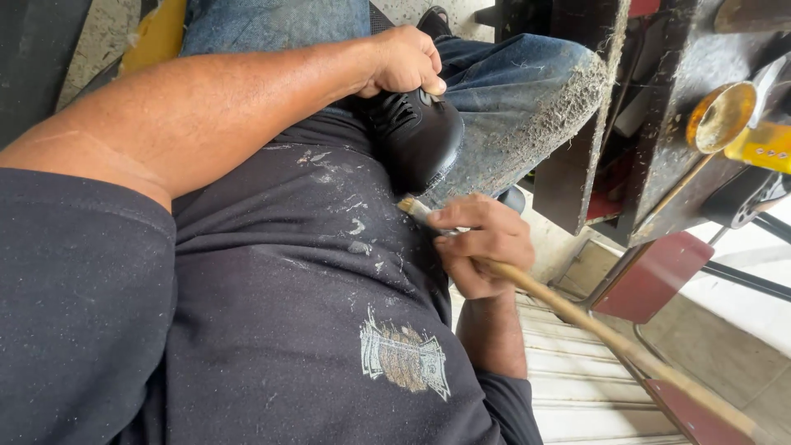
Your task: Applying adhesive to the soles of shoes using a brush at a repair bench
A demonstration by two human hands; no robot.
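Person, seen from above.
- T-shirt (272, 288): black, short-sleeved; pale smears and flecks across the front.
- Printed emblem (405, 356): grey and tan, low on the T-shirt, below the smears.
- Sleeves: end above the elbow; forearms bare.
- Jeans (503, 91): blue denim, worn, beyond the T-shirt; a crust of pale fibrous dust along the knee edge.
- Left hand (405, 59), right hand (482, 245): bare, without gloves.
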